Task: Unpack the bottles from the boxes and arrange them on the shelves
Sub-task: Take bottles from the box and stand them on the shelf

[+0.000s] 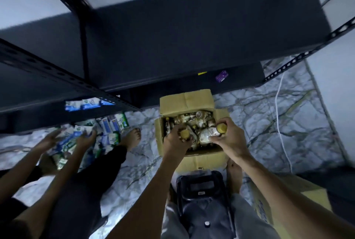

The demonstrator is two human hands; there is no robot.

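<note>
At the far left a second person reached both hands into a heap of green, blue and white packets, their print too blurred to read and their number past counting. Dark shelves stood above. In the middle sat an open box full of loose bottles, count unclear. The left hand was inside it, clenched round the neck of one yellow-capped bottle. The right hand grasped a second bottle, yellow-capped too, just over the box; its white label bore dark writing, unreadable. One purple packet lay on the bottom shelf. One white cable crossed the floor, and another box with illegible blue lettering sat lower right.
</note>
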